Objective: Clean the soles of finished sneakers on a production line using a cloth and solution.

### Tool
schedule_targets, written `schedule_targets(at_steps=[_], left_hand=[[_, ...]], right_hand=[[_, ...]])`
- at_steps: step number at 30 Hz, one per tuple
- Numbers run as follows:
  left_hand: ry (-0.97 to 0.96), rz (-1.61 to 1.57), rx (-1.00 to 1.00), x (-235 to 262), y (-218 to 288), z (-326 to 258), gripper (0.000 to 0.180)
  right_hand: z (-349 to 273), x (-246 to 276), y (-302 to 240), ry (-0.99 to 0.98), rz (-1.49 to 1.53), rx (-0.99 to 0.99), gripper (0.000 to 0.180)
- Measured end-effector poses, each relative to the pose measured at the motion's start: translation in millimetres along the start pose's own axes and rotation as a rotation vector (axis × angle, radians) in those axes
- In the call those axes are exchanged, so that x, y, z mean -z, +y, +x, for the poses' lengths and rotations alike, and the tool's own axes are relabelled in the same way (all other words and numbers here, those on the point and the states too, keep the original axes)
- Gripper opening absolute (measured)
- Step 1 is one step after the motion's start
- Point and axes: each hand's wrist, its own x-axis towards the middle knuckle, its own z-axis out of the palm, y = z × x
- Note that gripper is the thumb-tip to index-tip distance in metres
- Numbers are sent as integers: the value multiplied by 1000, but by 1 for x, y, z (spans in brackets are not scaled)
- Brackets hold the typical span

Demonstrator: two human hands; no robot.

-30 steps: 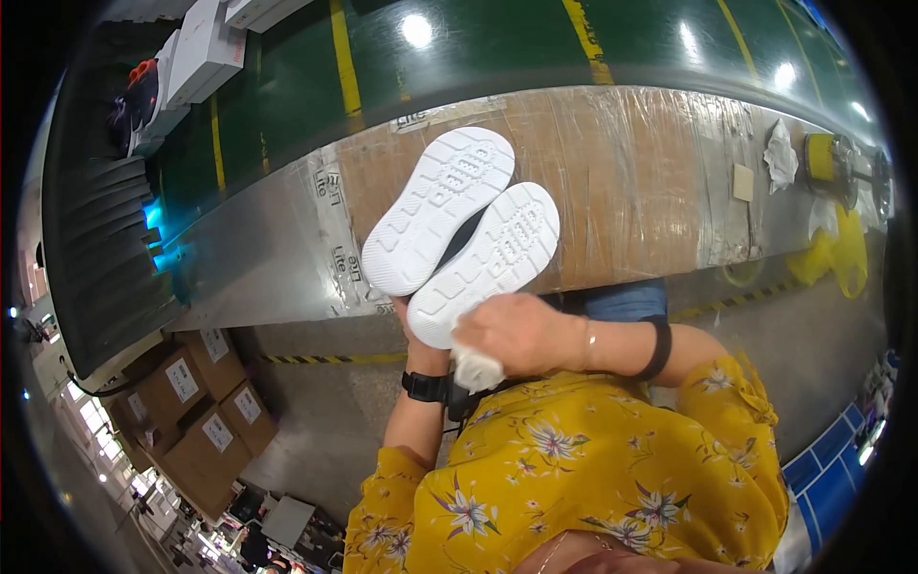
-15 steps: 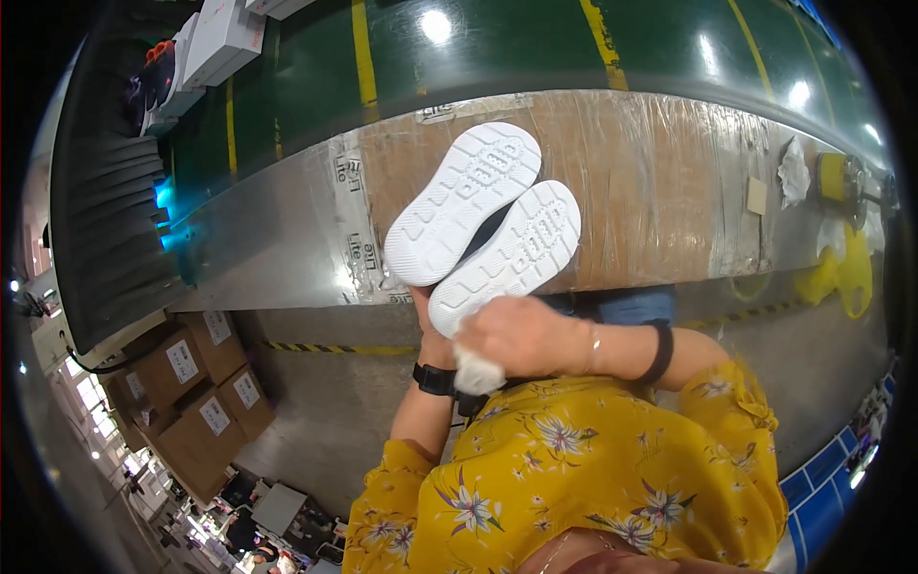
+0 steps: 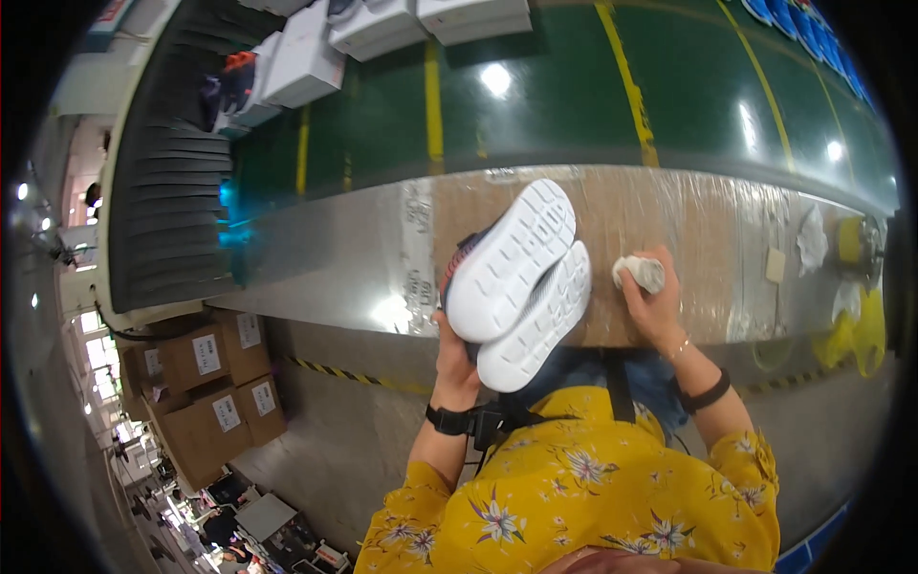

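Observation:
A pair of sneakers is held soles up over the work surface, with both white treaded soles facing me. The far sneaker (image 3: 513,263) shows a dark upper with reddish detail along its left side; the near sneaker (image 3: 537,325) lies close against it. My left hand (image 3: 455,356) grips the pair at the lower left end, its fingers mostly hidden behind the shoes. To the right of the soles, apart from them, my right hand (image 3: 658,308) is closed on a crumpled white cloth (image 3: 643,274) just above the bench.
The bench (image 3: 708,258) is covered in taped brown cardboard. Beyond it runs a green conveyor belt (image 3: 535,115) with yellow stripes, carrying white shoe boxes (image 3: 306,57). A crumpled white paper (image 3: 812,239) and yellow bag (image 3: 868,330) are at right. Cartons (image 3: 206,402) stand lower left.
My right hand has come off the near sole and moved right with the cloth. The pair has tilted, showing more of the far sneaker's upper. The whole view has shifted.

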Motion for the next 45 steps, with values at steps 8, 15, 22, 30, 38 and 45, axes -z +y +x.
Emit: schedule_targets(at_steps=[8, 15, 22, 30, 38, 45], left_hand=[[26, 1370, -461, -27, 86, -13, 45], [-306, 1849, -302, -18, 90, -3, 28], [-709, 2045, -614, -22, 117, 14, 47], [-950, 2237, -966, 0, 120, 75, 22], [-77, 1803, -1078, -24, 233, 189, 28], [605, 1940, -799, -13, 392, 353, 20]], right_hand=[[12, -1, -4, 15, 134, -125, 20], [31, -3, -4, 9, 117, -82, 23], [64, -19, -7, -4, 153, -128, 24], [91, -48, 2, 10, 197, -142, 23], [100, -73, 16, 6, 159, -182, 22], [96, -70, 20, 14, 75, -204, 26]])
